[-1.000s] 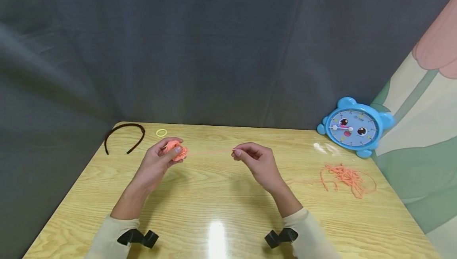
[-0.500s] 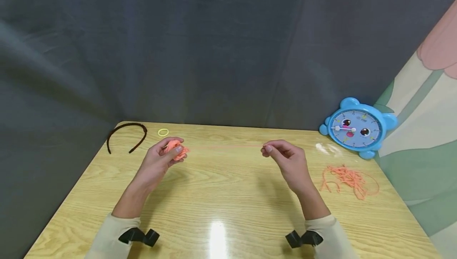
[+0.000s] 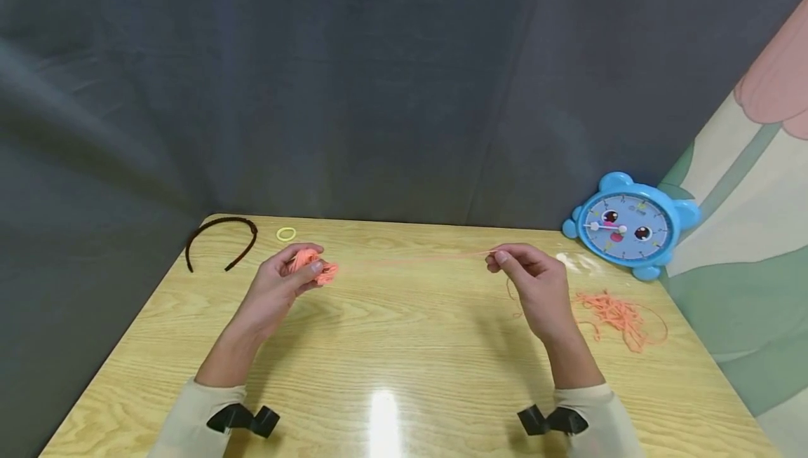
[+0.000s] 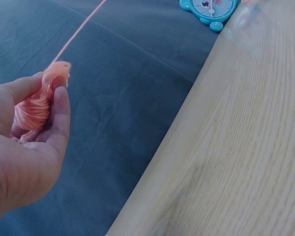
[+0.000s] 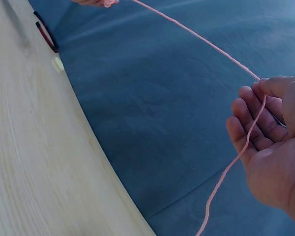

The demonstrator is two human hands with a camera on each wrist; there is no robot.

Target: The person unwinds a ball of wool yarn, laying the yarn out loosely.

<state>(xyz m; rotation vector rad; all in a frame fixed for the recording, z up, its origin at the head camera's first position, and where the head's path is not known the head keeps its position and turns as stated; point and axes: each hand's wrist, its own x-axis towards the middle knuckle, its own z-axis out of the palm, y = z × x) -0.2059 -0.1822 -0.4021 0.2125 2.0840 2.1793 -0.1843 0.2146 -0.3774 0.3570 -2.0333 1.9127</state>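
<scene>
A small wound bundle of salmon-pink yarn [image 4: 33, 110] is gripped in my left hand [image 3: 274, 290], thumb on one side and fingers round the other. From it a single strand [image 5: 201, 38] stretches across to my right hand [image 3: 536, 290], where thumb and index finger pinch it. Past the pinch, the strand hangs slack below the right palm in the right wrist view. On the table's right side lies a loose tangled heap of the same yarn [image 3: 615, 314]. Both hands are raised above the tabletop.
A blue bear-shaped clock [image 3: 625, 226] leans at the back right corner of the wooden table [image 3: 391, 346]. At the back left are a dark headband [image 3: 221, 221] and a yellow ring [image 3: 286, 234]. A dark grey curtain [image 3: 379, 93] hangs behind.
My right hand has moved to the right, away from the left, and the strand between them has grown longer. The left hand with the yarn bundle has stayed about in place.
</scene>
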